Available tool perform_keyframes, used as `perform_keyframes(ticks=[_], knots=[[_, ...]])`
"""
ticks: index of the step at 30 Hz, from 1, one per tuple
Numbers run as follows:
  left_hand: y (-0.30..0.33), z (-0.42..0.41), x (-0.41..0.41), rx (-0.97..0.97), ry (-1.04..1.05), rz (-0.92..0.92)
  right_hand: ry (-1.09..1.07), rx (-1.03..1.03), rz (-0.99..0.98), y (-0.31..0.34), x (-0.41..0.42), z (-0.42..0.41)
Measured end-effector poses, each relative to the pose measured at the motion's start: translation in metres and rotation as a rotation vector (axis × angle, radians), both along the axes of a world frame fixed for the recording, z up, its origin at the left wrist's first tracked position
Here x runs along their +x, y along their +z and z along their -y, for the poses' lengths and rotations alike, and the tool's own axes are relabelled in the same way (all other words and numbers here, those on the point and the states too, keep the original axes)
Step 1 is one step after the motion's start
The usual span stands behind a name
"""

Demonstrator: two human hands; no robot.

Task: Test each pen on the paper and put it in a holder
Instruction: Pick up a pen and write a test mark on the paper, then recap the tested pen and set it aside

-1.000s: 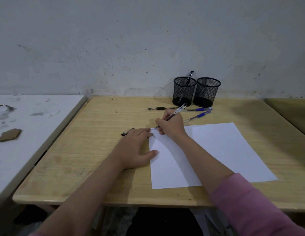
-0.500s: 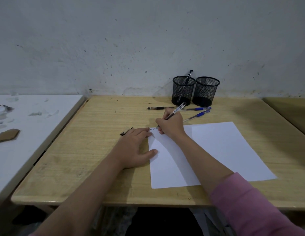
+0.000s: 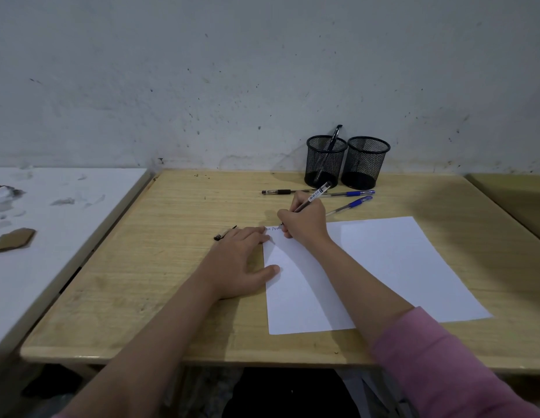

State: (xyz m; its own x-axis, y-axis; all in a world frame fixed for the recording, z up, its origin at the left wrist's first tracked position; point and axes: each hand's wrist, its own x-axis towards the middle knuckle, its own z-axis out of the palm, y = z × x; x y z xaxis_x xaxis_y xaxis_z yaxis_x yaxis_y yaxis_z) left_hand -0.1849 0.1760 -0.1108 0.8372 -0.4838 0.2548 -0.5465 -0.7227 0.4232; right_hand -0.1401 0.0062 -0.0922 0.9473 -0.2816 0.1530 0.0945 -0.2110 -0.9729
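Note:
My right hand grips a clear pen with its tip on the top left corner of the white paper, beside a short line of scribble. My left hand lies flat on the desk, fingers spread, its thumb and fingertips on the paper's left edge. A pen cap lies just beyond its fingers. Two black mesh holders stand at the wall: the left holder has one dark pen in it, the right holder looks empty. A black pen and two blue pens lie before them.
The wooden desk meets a white table on the left, which carries a brown cardboard scrap and crumbs. Another wooden surface adjoins on the right. A grey wall runs right behind the holders.
My right hand has crept slightly to the right along the paper's top edge as it scribbles. My left hand stays pressed in place.

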Motion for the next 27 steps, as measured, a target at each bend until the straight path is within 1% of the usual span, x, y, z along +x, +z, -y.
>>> perform_keyframes(ticks=[5, 7, 8, 9, 11, 12, 15, 17, 20, 22, 27], knots=[[0.0, 0.0, 0.0, 0.003, -0.01, 0.012, -0.02, 0.005, 0.013, 0.0, -0.001, 0.001], [0.003, 0.0, -0.003, -0.035, 0.005, 0.015, -0.041, 0.034, 0.021, 0.0, -0.001, 0.002], [0.004, 0.0, -0.006, -0.064, 0.033, 0.069, -0.052, 0.058, 0.025, -0.001, -0.001, 0.002], [0.004, 0.0, -0.007, -0.084, 0.088, 0.17, -0.057, 0.08, 0.025, -0.001, -0.001, 0.002], [0.003, 0.0, -0.008, -0.103, 0.27, 0.356, -0.049, 0.097, 0.029, 0.0, -0.002, 0.002], [0.003, 0.0, -0.008, -0.101, 0.366, 0.389, -0.047, 0.093, 0.033, 0.0, -0.002, 0.001], [0.001, -0.002, -0.005, -0.06, 0.538, 0.337, -0.063, 0.047, 0.087, 0.0, -0.002, -0.001], [0.001, -0.003, -0.004, -0.063, 0.604, 0.264, -0.06, 0.014, 0.109, 0.002, -0.004, -0.003], [0.005, -0.004, -0.002, -0.117, 0.658, 0.132, -0.026, 0.019, 0.082, 0.009, -0.012, -0.004], [0.007, -0.007, -0.001, -0.182, 0.647, 0.076, 0.004, 0.052, 0.086, 0.017, -0.021, -0.004], [0.025, -0.005, -0.014, -0.546, 0.441, -0.065, 0.057, 0.093, 0.116, 0.039, -0.051, -0.004]])
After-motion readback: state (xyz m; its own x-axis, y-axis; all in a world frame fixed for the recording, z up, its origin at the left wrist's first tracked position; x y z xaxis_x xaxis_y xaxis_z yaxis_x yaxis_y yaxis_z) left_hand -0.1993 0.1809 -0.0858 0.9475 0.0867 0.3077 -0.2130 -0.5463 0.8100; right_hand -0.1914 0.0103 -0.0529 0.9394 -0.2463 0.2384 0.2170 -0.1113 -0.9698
